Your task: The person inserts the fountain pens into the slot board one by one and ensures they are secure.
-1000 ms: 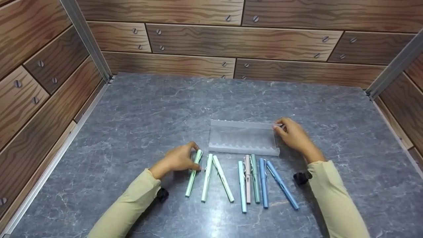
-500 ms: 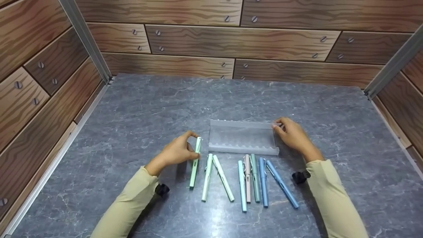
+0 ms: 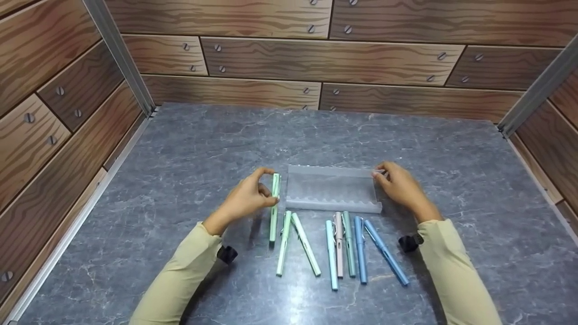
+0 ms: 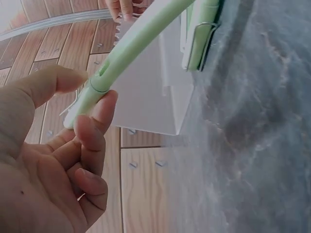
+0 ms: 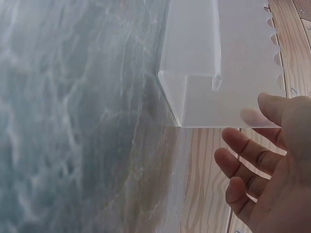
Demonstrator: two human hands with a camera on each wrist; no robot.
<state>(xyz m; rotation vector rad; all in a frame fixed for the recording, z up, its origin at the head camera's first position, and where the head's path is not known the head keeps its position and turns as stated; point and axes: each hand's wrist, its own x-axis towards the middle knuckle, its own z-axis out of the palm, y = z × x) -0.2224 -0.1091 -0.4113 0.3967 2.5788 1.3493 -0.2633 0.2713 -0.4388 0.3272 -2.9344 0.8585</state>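
Observation:
A light green pen [image 3: 274, 216] is pinched near its clip end between the thumb and fingers of my left hand [image 3: 247, 195], just left of the clear plastic pen tray [image 3: 332, 185]. In the left wrist view the pen [image 4: 127, 51] slants up across the tray [image 4: 141, 92]. My right hand [image 3: 400, 187] pinches the tray's far right corner; in the right wrist view, thumb and index finger lie on either side of its sheet [image 5: 228, 104]. Notches run along the tray's long edges, and no pen lies in it.
Two more light green pens [image 3: 283, 243] [image 3: 306, 244] lie in front of the tray. To their right are a light blue pen [image 3: 331, 255], a pinkish pen [image 3: 339, 246], a dark green pen [image 3: 349, 246] and two blue pens [image 3: 361, 250] [image 3: 386, 253]. Wood-patterned walls [image 3: 262, 58] enclose the grey tabletop [image 3: 216, 135].
My left hand has lifted the light green pen and carried it away from me and slightly right, toward the tray's left edge. The right hand and the tray stay in place.

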